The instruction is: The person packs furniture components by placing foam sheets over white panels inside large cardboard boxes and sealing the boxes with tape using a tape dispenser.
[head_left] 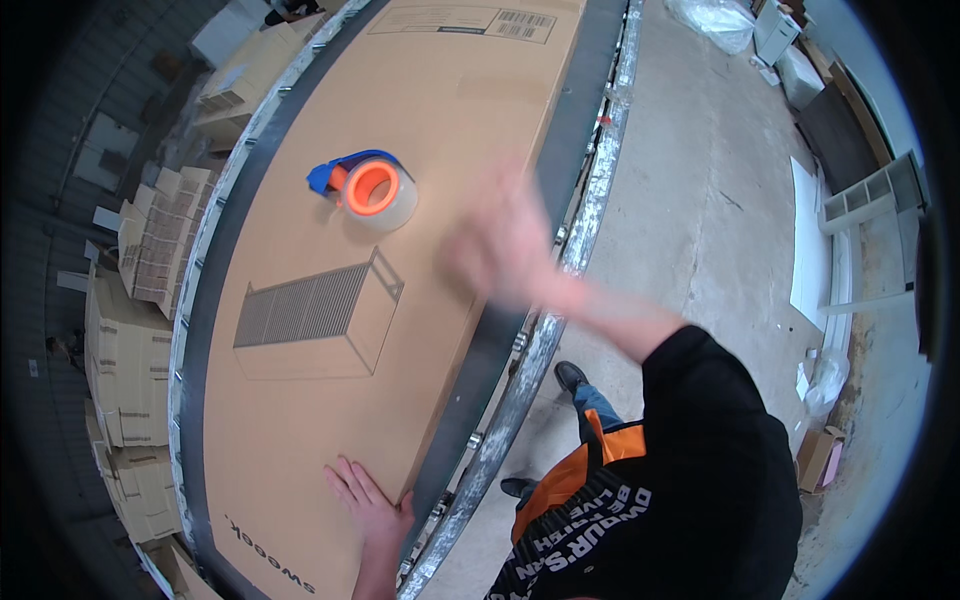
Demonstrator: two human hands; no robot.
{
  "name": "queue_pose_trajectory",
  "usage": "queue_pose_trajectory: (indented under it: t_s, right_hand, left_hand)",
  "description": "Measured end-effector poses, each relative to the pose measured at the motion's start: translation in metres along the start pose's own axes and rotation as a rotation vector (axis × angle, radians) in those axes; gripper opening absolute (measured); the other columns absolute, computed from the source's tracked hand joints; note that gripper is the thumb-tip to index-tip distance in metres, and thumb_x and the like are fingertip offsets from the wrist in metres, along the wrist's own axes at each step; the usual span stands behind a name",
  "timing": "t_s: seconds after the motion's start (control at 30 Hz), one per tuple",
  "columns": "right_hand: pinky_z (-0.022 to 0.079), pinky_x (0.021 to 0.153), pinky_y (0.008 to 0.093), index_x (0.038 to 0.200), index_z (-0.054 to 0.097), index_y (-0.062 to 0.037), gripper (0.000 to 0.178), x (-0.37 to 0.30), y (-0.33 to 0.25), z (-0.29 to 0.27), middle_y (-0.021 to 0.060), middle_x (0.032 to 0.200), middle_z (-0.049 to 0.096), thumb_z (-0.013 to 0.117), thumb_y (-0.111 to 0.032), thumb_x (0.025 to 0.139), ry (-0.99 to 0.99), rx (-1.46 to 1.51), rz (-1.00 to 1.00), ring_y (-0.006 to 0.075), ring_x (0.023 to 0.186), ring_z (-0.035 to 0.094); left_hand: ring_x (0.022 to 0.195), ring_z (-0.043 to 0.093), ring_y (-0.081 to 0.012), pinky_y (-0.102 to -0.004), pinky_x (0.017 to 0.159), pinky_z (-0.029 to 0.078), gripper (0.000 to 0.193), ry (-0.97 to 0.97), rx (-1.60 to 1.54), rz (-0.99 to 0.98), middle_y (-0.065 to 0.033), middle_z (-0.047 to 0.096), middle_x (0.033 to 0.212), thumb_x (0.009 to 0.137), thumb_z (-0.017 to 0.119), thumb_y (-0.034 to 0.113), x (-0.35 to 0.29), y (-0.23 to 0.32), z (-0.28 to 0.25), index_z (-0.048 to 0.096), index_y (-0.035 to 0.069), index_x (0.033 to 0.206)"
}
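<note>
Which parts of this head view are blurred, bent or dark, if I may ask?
In the head view, the right hand is blurred, while the left hand and tape roll look sharper; the left edge of the carton bows outward; the corners go black.

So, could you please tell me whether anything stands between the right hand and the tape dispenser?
Nothing visible does: only bare cardboard of the box shows between the blurred right hand and the tape dispenser.
</note>
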State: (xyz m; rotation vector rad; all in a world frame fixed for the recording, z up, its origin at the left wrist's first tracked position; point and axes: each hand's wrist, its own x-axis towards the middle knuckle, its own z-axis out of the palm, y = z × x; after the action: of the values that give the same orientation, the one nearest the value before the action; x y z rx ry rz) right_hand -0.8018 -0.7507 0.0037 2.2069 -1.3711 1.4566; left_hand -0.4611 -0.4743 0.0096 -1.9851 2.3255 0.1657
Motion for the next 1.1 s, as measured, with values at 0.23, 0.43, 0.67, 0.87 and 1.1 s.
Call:
queue_pose_trajectory:
  t_s: [0.23,0.43,0.67,0.87,1.1]
  right_hand:
    - [0.016,0.116,0.0482,0.145,0.007,0.0139,0.099,0.094,0.190,0.044,0.0372,0.150,0.009,0.064,-0.040,0.084,-0.143,-0.090,1.057,0.0473,0.142,0.010]
    - [0.026,0.114,0.0417,0.144,0.006,0.0142,0.097,0.013,0.125,0.053,0.0351,0.149,0.020,0.061,-0.041,0.086,-0.006,0.344,1.132,0.0448,0.137,0.028]
    - [0.038,0.105,0.0413,0.137,0.038,0.0085,0.068,-0.056,0.101,-0.019,0.0316,0.132,0.049,0.059,-0.037,0.090,-0.175,0.505,1.066,0.0429,0.126,0.047]
    - [0.036,0.106,0.0427,0.132,0.044,0.0031,0.066,0.057,0.098,-0.018,0.0256,0.137,0.045,0.064,-0.030,0.079,-0.093,0.271,0.478,0.0402,0.122,0.046]
    - [0.038,0.102,0.0386,0.127,0.055,-0.0021,0.074,0.152,0.032,0.073,0.0221,0.119,0.060,0.072,-0.037,0.063,-0.695,0.266,0.448,0.0337,0.111,0.056]
  left_hand:
    - [0.134,0.013,-0.0627,-0.0700,0.106,0.020,0.104,0.062,0.071,0.072,-0.0343,0.015,0.150,0.079,0.065,0.047,0.014,-0.001,0.002,0.009,-0.009,0.146]
    - [0.135,0.016,-0.0605,-0.0673,0.107,0.020,0.102,0.056,0.080,0.081,-0.0345,0.019,0.149,0.081,0.062,0.051,0.016,0.006,-0.001,0.011,-0.008,0.147]
    - [0.135,0.017,-0.0583,-0.0648,0.108,0.019,0.102,0.083,0.056,0.082,-0.0343,0.019,0.149,0.080,0.063,0.051,0.029,0.012,-0.001,0.013,-0.009,0.146]
    - [0.134,0.020,-0.0595,-0.0644,0.109,0.020,0.094,0.039,0.058,0.038,-0.0345,0.023,0.147,0.087,0.051,0.057,0.026,0.014,0.000,0.021,-0.013,0.142]
    - [0.137,0.012,-0.0574,-0.0639,0.111,0.017,0.105,0.047,0.046,0.001,-0.0320,0.015,0.151,0.071,0.073,0.038,0.025,0.020,-0.003,0.015,-0.009,0.145]
